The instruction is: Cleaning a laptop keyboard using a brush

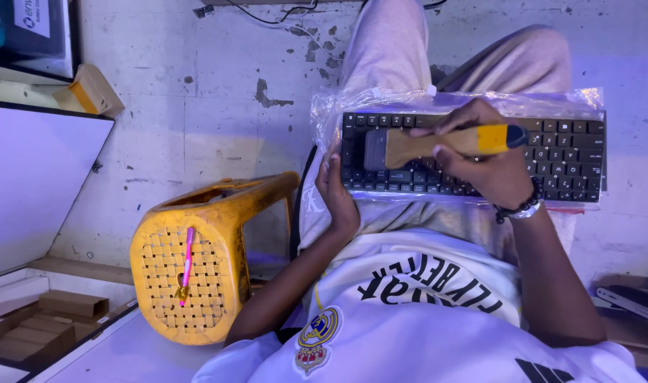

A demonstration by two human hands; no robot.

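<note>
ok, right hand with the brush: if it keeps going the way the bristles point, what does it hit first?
The right hand holds the brush with its bristles aimed at the left end of the keyboard. Going on that way it would probably meet the left hand gripping that edge first. Depth is unclear, so it might pass above the fingers.

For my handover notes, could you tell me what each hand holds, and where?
The right hand grips a paintbrush by its wooden handle; the left hand steadies the black keyboard at its end.
</note>
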